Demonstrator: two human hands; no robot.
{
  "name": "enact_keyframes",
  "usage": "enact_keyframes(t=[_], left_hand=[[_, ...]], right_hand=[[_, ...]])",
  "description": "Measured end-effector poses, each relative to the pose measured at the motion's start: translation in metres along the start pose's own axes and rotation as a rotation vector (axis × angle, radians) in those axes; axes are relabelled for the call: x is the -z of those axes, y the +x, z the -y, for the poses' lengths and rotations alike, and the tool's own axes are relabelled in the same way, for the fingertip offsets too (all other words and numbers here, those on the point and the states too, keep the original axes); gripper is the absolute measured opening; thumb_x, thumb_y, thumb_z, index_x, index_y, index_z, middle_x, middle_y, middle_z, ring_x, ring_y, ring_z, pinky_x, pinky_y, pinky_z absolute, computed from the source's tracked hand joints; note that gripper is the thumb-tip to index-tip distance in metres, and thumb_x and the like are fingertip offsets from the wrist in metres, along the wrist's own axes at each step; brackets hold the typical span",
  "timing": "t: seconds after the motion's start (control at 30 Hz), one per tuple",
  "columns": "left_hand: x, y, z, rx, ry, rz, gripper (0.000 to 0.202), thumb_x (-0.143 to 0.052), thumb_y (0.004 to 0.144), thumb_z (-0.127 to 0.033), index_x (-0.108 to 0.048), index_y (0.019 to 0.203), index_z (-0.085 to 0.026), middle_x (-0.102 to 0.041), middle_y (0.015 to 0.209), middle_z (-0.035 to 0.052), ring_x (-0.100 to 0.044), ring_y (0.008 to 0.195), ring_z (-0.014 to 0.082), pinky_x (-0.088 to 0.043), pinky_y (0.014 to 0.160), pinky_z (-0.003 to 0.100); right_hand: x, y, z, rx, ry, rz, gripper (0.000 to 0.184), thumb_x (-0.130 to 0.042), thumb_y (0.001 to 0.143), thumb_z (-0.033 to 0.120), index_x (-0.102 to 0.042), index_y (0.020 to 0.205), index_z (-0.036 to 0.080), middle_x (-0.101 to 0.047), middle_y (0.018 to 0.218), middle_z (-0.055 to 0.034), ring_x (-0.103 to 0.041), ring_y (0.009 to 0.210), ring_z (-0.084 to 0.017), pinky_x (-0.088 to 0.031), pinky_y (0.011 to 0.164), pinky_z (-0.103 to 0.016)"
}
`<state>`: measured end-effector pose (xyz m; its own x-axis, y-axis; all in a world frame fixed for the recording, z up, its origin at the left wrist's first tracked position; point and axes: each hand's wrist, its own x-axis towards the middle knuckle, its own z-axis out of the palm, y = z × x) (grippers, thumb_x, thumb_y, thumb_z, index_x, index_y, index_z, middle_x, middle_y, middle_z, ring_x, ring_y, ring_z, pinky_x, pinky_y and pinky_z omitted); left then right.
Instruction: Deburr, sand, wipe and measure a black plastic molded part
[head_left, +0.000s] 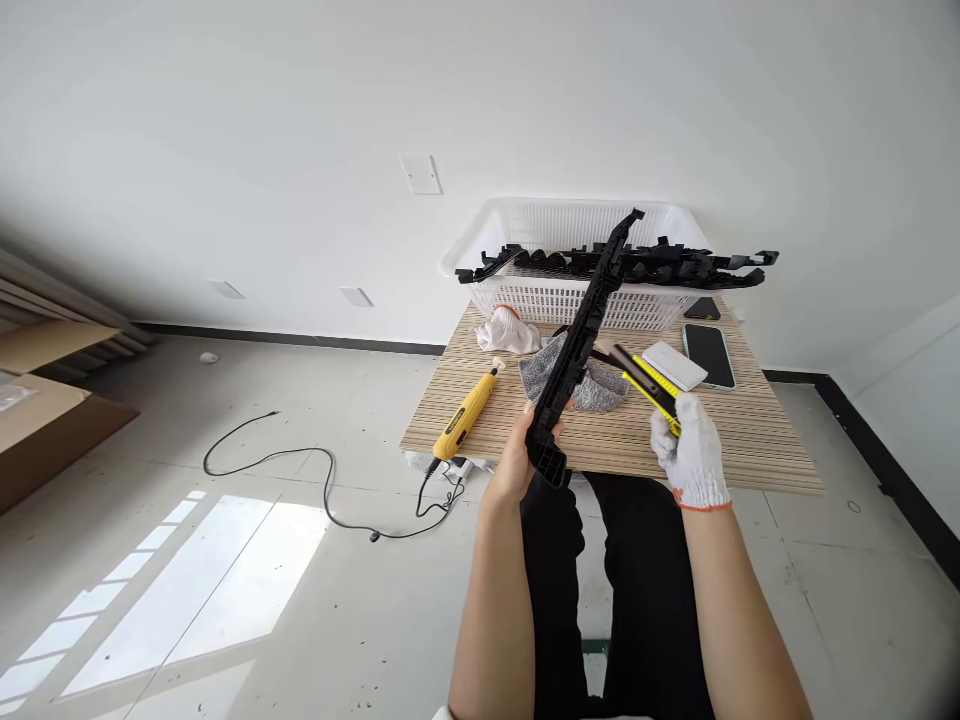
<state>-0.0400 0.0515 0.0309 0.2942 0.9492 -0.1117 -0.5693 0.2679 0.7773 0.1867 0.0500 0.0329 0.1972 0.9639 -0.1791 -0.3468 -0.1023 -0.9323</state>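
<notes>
My left hand [517,460], bare, is closed round the lower end of a long black plastic strip [589,320] that slants up toward the basket. My right hand [690,455], in a white knit glove, grips a yellow and black utility knife [651,388] whose tip points at the strip's middle. Both hands are held over the near edge of a small striped wooden table [750,440]. A grey cloth [607,385] lies under the strip.
A white mesh basket [525,295] at the table's back carries more long black plastic parts [675,265]. On the table lie a yellow electric tool [469,410] with its cable [300,480] running over the floor, a white glove [510,330], a white block [673,364] and two phones [709,355]. Cardboard [45,410] sits at far left.
</notes>
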Motion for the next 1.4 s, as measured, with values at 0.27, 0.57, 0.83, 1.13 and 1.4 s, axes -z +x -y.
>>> enact_keyframes(t=[0.27, 0.57, 0.83, 1.13, 1.4], left_hand=[[0.001, 0.0, 0.001, -0.009, -0.037, 0.018, 0.048, -0.057, 0.088, -0.053, -0.069, 0.11, -0.011, -0.038, 0.071, -0.0017, -0.028, 0.056, 0.0084, -0.031, 0.048, 0.019], [0.005, 0.0, 0.003, -0.001, -0.014, 0.044, 0.044, -0.05, 0.086, -0.048, -0.066, 0.101, -0.01, -0.038, 0.071, -0.0008, -0.029, 0.057, 0.0097, -0.031, 0.05, 0.021], [0.0, -0.001, 0.0, 0.018, -0.006, 0.068, 0.037, -0.053, 0.086, -0.049, -0.06, 0.091, -0.013, -0.038, 0.067, -0.0019, -0.028, 0.055, 0.0087, -0.028, 0.048, 0.02], [-0.007, -0.001, 0.001, 0.015, -0.024, 0.137, 0.035, -0.054, 0.088, -0.05, -0.049, 0.076, -0.017, -0.04, 0.074, -0.0016, -0.035, 0.054, 0.008, -0.031, 0.051, 0.023], [-0.004, -0.003, 0.0, 0.038, 0.153, 0.162, 0.05, -0.043, 0.091, -0.062, -0.061, 0.091, -0.016, -0.047, 0.061, 0.0001, -0.033, 0.05, 0.0108, -0.03, 0.05, 0.026]], right_hand=[[-0.003, -0.001, 0.002, -0.017, -0.014, -0.016, 0.05, -0.061, 0.08, 0.067, -0.05, 0.071, 0.02, -0.043, 0.048, 0.0053, -0.028, 0.035, -0.004, -0.018, 0.031, -0.017], [-0.006, 0.001, 0.003, -0.038, 0.006, 0.03, 0.054, -0.057, 0.08, 0.073, -0.047, 0.068, 0.021, -0.037, 0.046, 0.0065, -0.026, 0.034, -0.005, -0.017, 0.03, -0.019], [-0.004, 0.001, 0.0, -0.035, -0.006, 0.09, 0.046, -0.064, 0.08, 0.065, -0.051, 0.077, 0.021, -0.045, 0.051, 0.0057, -0.029, 0.037, -0.004, -0.02, 0.032, -0.017], [-0.002, 0.0, 0.0, -0.018, -0.015, 0.177, 0.044, -0.065, 0.08, 0.063, -0.055, 0.083, 0.02, -0.045, 0.051, 0.0057, -0.03, 0.038, -0.005, -0.022, 0.033, -0.018], [-0.004, 0.0, 0.001, -0.044, -0.032, 0.099, 0.044, -0.067, 0.078, 0.063, -0.052, 0.079, 0.021, -0.049, 0.053, 0.0043, -0.031, 0.039, -0.005, -0.021, 0.034, -0.018]])
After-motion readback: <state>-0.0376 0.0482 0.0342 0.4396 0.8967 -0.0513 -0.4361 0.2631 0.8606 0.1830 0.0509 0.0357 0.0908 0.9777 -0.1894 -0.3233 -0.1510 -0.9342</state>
